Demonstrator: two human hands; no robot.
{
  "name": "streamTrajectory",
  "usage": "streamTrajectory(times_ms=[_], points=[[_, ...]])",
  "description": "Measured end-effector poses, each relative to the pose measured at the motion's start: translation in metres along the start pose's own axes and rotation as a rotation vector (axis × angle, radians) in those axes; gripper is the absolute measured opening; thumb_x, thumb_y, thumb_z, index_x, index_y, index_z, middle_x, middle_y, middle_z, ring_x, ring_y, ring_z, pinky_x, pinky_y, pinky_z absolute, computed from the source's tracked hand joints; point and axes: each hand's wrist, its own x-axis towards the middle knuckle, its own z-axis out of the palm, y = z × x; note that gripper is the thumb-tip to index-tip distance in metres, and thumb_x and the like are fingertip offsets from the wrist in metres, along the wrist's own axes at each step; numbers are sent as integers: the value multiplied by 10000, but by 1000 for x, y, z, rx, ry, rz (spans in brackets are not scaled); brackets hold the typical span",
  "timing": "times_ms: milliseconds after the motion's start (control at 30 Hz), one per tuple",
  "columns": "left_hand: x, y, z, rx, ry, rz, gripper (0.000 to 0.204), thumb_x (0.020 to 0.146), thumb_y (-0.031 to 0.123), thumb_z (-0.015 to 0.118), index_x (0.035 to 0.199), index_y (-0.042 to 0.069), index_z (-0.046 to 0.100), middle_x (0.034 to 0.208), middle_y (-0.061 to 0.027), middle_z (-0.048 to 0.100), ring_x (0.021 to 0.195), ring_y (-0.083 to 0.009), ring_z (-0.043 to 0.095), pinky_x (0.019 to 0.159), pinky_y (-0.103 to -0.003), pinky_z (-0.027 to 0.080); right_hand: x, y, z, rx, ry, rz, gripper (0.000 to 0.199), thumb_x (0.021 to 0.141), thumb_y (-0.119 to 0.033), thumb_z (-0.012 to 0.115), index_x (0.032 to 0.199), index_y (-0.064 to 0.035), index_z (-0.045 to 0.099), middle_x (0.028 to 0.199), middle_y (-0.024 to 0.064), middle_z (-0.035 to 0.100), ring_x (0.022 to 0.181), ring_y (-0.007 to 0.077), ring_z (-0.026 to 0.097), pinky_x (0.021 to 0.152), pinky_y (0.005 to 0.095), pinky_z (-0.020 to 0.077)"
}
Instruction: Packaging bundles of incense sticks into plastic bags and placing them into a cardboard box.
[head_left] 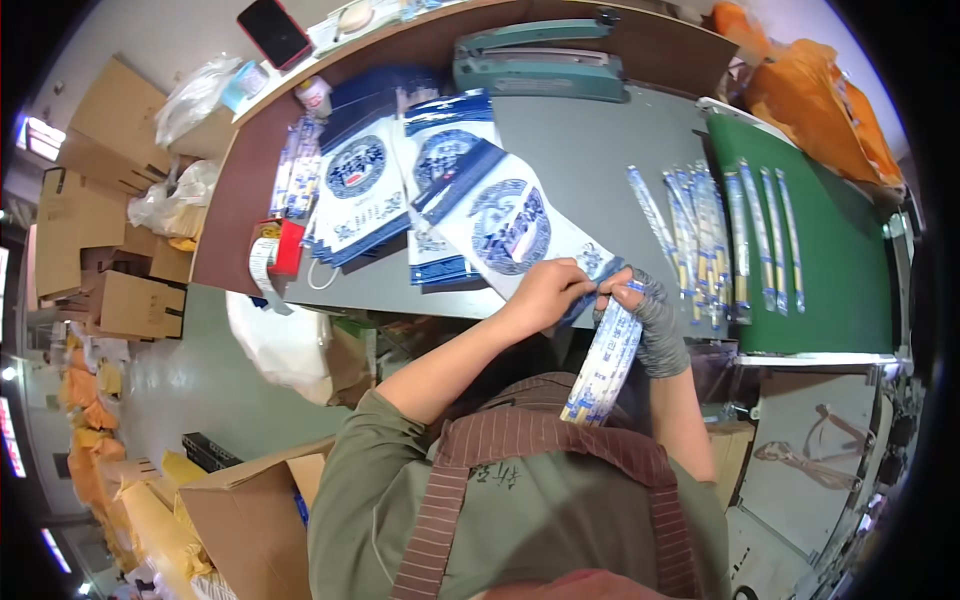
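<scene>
My left hand (548,296) pinches the near corner of a white-and-blue printed bag (510,225), which lies slanted across the table. Right beside it, my right hand (645,318), in a grey fingerless covering, grips a bundle of slim blue-and-white wrapped sticks (604,368). The bundle hangs down toward my apron, its lower ends yellowish. Both hands meet at the bag's near end, and the fingertips partly hide what lies between them. Two stacks of similar bags, a left stack (350,185) and a middle stack (445,140), lie beyond my left hand.
Loose wrapped sticks (700,235) lie on the grey table (570,130) and its green mat (825,260). A teal bag sealer (540,72) stands at the back. At the left are a red box (287,248) and another stick bundle (298,168). Cardboard boxes (245,520) sit at lower left.
</scene>
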Motion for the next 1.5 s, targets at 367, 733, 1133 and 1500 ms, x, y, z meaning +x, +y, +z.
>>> streamTrajectory(times_ms=[367,733,1133,1500], points=[[-10,-6,1,78,-94,-83,141,801,11,606,939,4,635,846,-199,617,834,-359,581,745,-407,450,14,17,1,114,-214,-91,250,822,-253,618,909,-18,613,847,94,643,764,158,609,735,272,487],[-43,63,-14,495,191,359,263,676,-7,643,935,8,594,863,-117,575,781,-310,547,691,-391,468,-9,70,2,-152,-151,-84,538,798,-313,721,1173,14,515,987,96,605,898,163,589,760,333,494],[-84,11,14,415,260,78,540,805,25,625,1318,40,457,1308,-179,461,1100,-362,542,902,-386,482,-27,45,12,-1287,401,-522,772,796,-146,737,1429,-54,305,1061,196,622,957,330,647,825,353,521],[-25,-8,-1,-578,248,-120,578,799,-6,567,1361,-9,430,1293,-154,460,1131,-239,540,895,-306,475,32,-8,25,-1555,425,45,514,884,-157,610,1369,-93,454,1084,209,642,976,347,640,822,402,507]])
